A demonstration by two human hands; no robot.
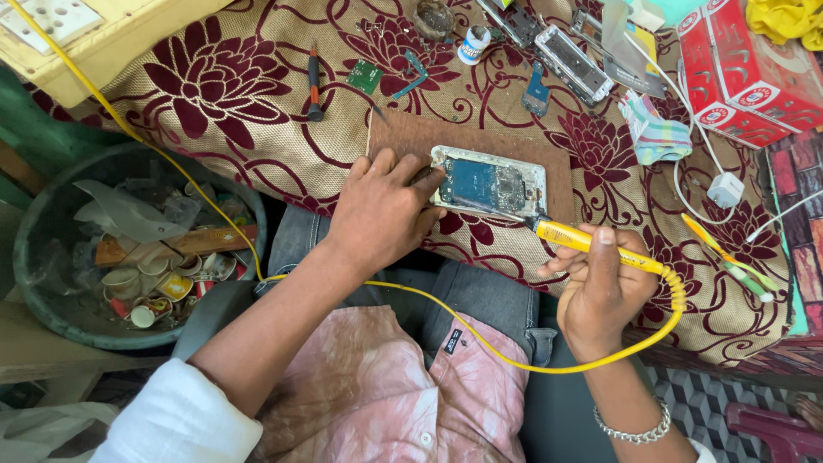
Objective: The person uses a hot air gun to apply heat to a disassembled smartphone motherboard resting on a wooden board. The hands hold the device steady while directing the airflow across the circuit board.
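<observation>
An opened phone (489,183) with its blue circuit board showing lies on a brown board (403,137) at the table's near edge. My left hand (381,210) presses on the phone's left end, fingers on its frame. My right hand (600,287) grips a yellow soldering iron (591,243) like a pen. Its metal tip touches the phone's lower right corner. The iron's yellow cord (480,339) loops across my lap and runs up to the left.
A cloth with a dark red flower pattern (240,94) covers the table. On it lie a screwdriver (314,84), a small green board (364,77), phone parts (573,63), a red box (746,73) and a white charger (725,189). A green bin of scraps (129,249) stands at left.
</observation>
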